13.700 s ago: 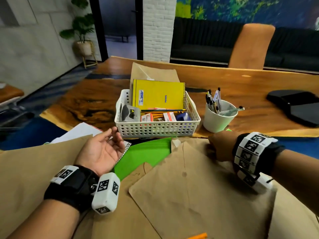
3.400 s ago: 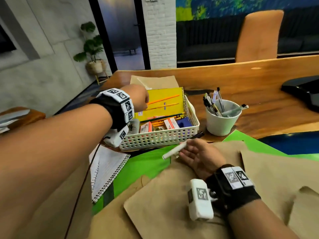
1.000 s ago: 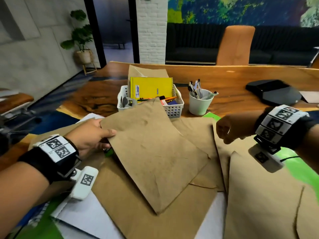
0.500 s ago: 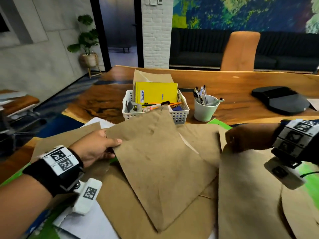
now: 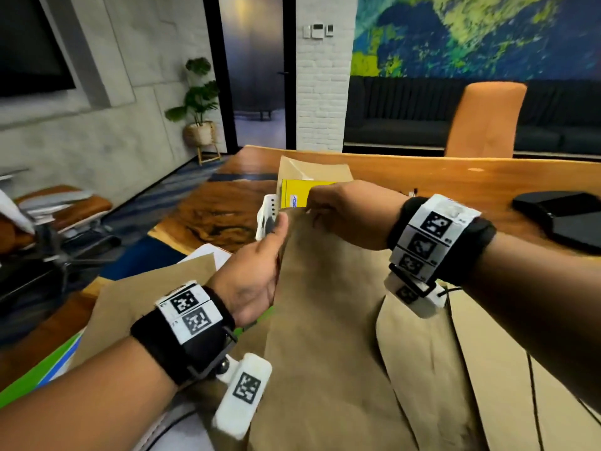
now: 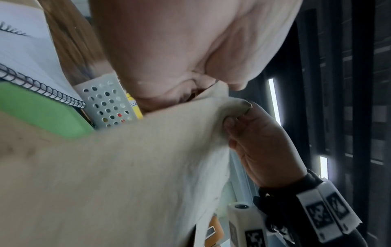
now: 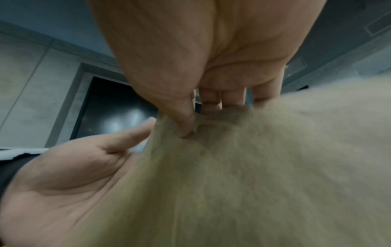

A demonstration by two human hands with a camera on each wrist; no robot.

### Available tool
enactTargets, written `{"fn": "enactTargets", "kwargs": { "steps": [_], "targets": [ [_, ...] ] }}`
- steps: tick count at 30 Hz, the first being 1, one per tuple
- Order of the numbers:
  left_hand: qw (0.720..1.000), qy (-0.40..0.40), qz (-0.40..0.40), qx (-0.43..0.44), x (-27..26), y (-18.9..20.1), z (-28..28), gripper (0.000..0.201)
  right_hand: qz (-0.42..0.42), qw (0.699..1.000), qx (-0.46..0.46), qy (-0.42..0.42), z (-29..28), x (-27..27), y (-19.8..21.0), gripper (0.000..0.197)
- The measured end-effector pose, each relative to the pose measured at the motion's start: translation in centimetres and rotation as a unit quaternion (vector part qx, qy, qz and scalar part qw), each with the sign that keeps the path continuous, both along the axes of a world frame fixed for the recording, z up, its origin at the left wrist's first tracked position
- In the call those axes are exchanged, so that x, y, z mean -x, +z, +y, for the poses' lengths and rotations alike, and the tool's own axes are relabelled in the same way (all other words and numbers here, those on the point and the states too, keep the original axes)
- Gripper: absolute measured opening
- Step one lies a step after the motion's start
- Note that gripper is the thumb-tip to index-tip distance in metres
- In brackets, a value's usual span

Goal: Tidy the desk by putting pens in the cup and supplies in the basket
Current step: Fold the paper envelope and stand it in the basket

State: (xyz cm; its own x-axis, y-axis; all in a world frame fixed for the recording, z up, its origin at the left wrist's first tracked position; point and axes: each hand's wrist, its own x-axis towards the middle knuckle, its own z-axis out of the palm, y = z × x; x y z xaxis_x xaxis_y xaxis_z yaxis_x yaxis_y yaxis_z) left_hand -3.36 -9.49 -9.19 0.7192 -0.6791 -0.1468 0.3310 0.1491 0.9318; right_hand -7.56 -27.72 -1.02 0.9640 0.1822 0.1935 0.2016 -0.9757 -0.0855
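Since half a second ago, brown envelope (image 5: pixel 325 320) raised upright before the far white basket (image 5: pixel 268 206). Now pinched at its top by both hands: left (image 5: pixel 257 271), right (image 5: pixel 344 216). One yellow notebook (image 5: pixel 296 196) in one basket; cup hidden.

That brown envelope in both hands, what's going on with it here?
A person is tidying a desk. Both hands hold up a brown paper envelope: the right hand pinches its top edge, and the left hand lies against its left edge, thumb in front. Just behind it stands the white perforated basket with a yellow notebook upright inside. More brown envelopes lie spread over the wooden desk.
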Motion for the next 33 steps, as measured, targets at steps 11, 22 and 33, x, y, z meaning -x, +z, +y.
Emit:
{"fn": "enactTargets", "kwargs": {
  "steps": [11,22,33],
  "targets": [
    [0.991,0.120,-0.030,-0.044,-4.2,-2.9,3.1,0.031,-0.174,0.925,-0.283,-0.183,-5.3,0.3,-0.9,0.060],
    [0.960,0.280,0.015,-0.018,-10.0,-3.8,7.5,0.028,-0.006,0.709,-0.670,-0.221,-7.7,4.5,-8.3,0.028],
    [0.952,0.295,0.079,0.020,-9.1,-5.1,9.1,0.030,-0.062,0.631,-0.726,-0.265,-7.2,6.3,-9.6,0.023]
  ]
}}
